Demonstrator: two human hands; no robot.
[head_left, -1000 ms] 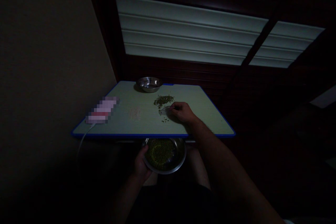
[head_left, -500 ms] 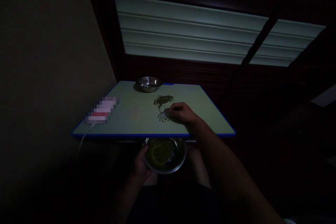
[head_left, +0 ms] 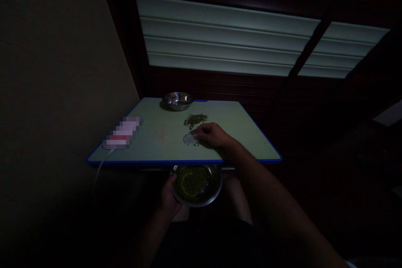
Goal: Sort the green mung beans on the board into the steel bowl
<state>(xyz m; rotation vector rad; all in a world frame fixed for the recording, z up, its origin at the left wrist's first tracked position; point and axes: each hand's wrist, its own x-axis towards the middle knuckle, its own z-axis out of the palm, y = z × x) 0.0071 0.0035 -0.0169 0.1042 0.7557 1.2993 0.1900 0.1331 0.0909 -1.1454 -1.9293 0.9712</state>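
Note:
A metal bowl [head_left: 216, 196] with small green beans [head_left: 192, 181] inside, like mung beans, is held by my left hand [head_left: 170, 196], thumb over its left rim. It sits above my lap, just under the table's front edge. My right hand [head_left: 214, 135] is closed on a small translucent rounded piece [head_left: 190, 137], perhaps a plastic scoop; its exact kind is unclear in the dark. The piece is low over the tabletop, with a few beans beside its lower edge. Just behind it lies a loose pile of beans [head_left: 195, 120].
The pale table [head_left: 150, 150] has a blue rim. A second metal bowl [head_left: 178, 101] stands at its back edge. A blurred-out pink phone-like object [head_left: 122, 133] with a white cable [head_left: 99, 167] lies at the left. A faint patch of pale specks [head_left: 161, 135] lies mid-left.
My right hand has shifted slightly left with the translucent piece, which now covers where some stray beans lay. My left hand and the bowl stay almost still.

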